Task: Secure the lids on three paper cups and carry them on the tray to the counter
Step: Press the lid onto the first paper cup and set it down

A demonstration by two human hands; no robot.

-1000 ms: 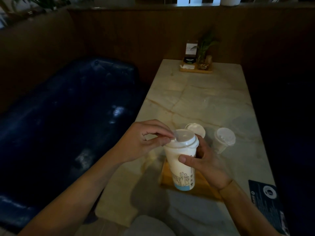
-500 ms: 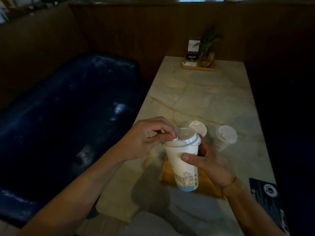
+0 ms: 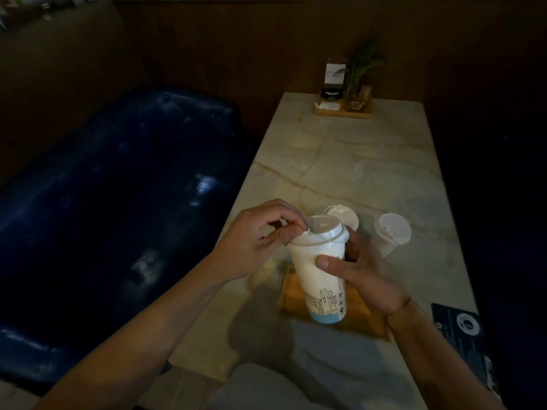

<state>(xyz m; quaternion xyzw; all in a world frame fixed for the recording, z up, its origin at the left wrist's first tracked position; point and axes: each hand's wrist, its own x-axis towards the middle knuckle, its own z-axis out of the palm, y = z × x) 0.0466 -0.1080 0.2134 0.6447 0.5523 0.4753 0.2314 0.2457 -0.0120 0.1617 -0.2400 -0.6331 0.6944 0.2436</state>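
Gripping the tall paper cup (image 3: pixel 321 279) around its side, the right hand (image 3: pixel 359 276) holds it tilted above the wooden tray (image 3: pixel 365 319) on the counter (image 3: pixel 355 161). Left hand (image 3: pixel 251 241) pinches the lid (image 3: pixel 322 232) edge at the rim. Beyond the right hand stand a second lidded cup (image 3: pixel 342 216) and a third (image 3: pixel 390 233).
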